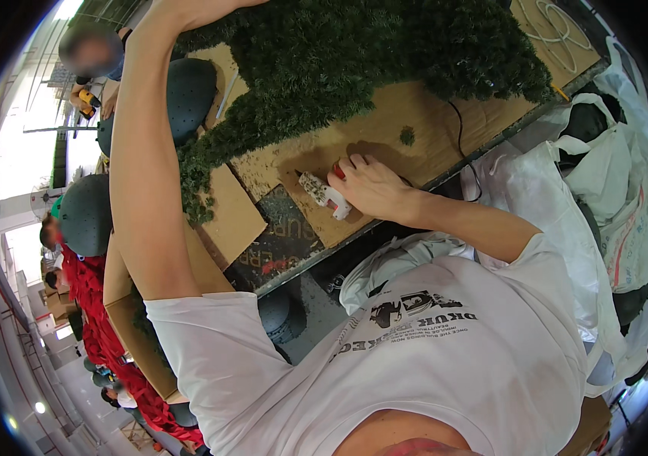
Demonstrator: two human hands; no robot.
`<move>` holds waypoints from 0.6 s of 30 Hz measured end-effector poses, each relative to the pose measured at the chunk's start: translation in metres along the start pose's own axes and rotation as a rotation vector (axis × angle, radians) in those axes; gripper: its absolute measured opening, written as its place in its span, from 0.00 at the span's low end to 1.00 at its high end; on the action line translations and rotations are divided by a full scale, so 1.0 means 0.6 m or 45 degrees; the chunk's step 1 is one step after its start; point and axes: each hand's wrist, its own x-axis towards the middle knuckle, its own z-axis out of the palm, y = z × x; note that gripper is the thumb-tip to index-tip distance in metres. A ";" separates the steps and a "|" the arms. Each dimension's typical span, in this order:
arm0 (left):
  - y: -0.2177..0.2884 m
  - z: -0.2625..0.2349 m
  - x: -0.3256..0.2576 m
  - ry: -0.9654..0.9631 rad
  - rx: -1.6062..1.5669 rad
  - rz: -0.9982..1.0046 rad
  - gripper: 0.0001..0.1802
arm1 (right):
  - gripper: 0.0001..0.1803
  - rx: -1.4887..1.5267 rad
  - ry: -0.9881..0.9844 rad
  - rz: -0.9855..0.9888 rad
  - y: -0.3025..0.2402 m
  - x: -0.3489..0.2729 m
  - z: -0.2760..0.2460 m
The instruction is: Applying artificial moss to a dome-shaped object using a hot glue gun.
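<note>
On the cardboard-covered table, my right hand (pixel 370 187) has its fingers curled round a glue gun (pixel 337 204) with a white body, a red part and a crusted nozzle end. The gun is close to the cardboard, and part of it is hidden by the hand. My left hand (pixel 187 11) reaches to the far left, cut off by the top edge, so its fingers hardly show. Beside it spreads a big mass of dark green artificial foliage (pixel 316 68), with thinner sprigs trailing down its left side. One small loose sprig (pixel 407 136) lies right of my right hand.
A black cable (pixel 459 133) crosses the table edge; a white cord (pixel 556 34) lies far right. White sacks (pixel 605 190) crowd the right side. Grey-green domes (pixel 85 216), a cardboard box (pixel 142 334) and red material (pixel 96 304) stand left. A co-worker holds a yellow tool (pixel 90 103).
</note>
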 end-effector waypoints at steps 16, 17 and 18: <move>-0.008 0.009 -0.018 0.146 -0.081 0.065 0.53 | 0.24 0.346 0.924 0.073 0.134 -0.048 -0.298; -0.008 0.010 -0.019 0.150 -0.052 0.062 0.53 | 0.24 0.279 0.915 0.098 0.147 -0.034 -0.305; -0.007 0.010 -0.021 0.157 -0.062 0.055 0.53 | 0.24 0.223 0.906 0.096 0.158 -0.021 -0.309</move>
